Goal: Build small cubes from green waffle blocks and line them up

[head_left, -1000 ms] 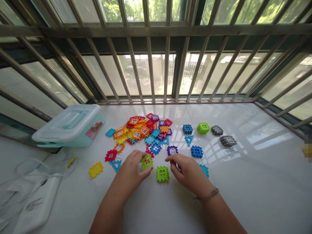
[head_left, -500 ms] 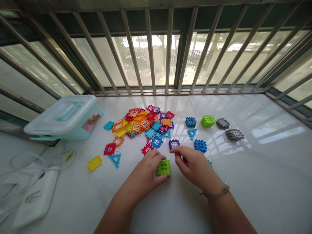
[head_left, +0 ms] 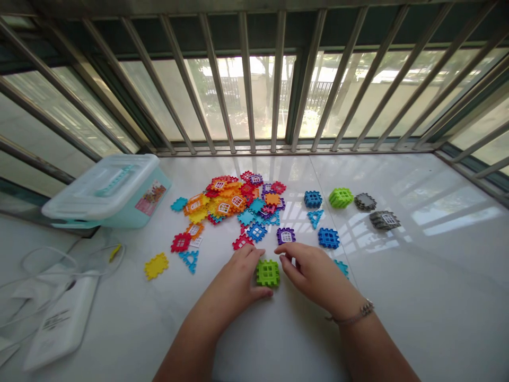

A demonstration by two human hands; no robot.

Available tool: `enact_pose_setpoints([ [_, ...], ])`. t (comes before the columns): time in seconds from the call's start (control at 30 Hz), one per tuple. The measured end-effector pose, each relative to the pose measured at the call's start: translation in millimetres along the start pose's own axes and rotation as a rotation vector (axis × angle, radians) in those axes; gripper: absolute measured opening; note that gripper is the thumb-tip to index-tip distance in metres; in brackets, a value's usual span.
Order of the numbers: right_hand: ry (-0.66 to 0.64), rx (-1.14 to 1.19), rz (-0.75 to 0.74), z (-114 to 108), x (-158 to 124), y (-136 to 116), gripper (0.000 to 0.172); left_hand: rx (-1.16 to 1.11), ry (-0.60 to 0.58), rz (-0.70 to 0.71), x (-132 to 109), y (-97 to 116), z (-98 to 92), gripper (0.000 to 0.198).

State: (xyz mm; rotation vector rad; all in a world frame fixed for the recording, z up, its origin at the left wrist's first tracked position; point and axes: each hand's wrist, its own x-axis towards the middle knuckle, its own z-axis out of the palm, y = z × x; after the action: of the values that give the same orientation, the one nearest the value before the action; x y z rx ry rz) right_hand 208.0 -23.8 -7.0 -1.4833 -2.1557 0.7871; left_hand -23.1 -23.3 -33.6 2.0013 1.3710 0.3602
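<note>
Released from the left hand's hold, the green waffle block (head_left: 268, 273) now lies flat on the white counter (head_left: 401, 297) between both hands. The left hand's (head_left: 234, 281) fingers rest loosely together just beside it; the right hand's (head_left: 314, 273) curl close by, pinching nothing.

You're at a bay window in a home, by the look of it: steel security bars (head_left: 247, 79) run across the glass, with trees (head_left: 266, 74) and a slatted fence (head_left: 320, 95) outside. In front of you is a glossy white tiled sill (head_left: 397, 297) holding a lidded plastic storage box (head_left: 107, 193) and colourful toy building tiles (head_left: 226, 204).
</note>
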Motion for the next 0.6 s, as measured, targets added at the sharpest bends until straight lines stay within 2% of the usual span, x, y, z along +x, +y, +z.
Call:
enact_pose_setpoints([
  [0.1,-0.054,-0.021,0.030,1.6,-0.4,1.6,0.030,0.004,-0.001,-0.011,0.3,-5.8,0.5,0.075],
  [0.3,-0.172,-0.049,0.022,4.9,-1.7,6.9,0.030,-0.005,-0.059,0.028,0.2,-1.1,-5.1,0.044],
  [0.6,-0.245,-0.025,0.007,0.7,-6.9,4.7,0.034,0.002,-0.082,0.023,0.1,4.3,-6.6,0.037],
])
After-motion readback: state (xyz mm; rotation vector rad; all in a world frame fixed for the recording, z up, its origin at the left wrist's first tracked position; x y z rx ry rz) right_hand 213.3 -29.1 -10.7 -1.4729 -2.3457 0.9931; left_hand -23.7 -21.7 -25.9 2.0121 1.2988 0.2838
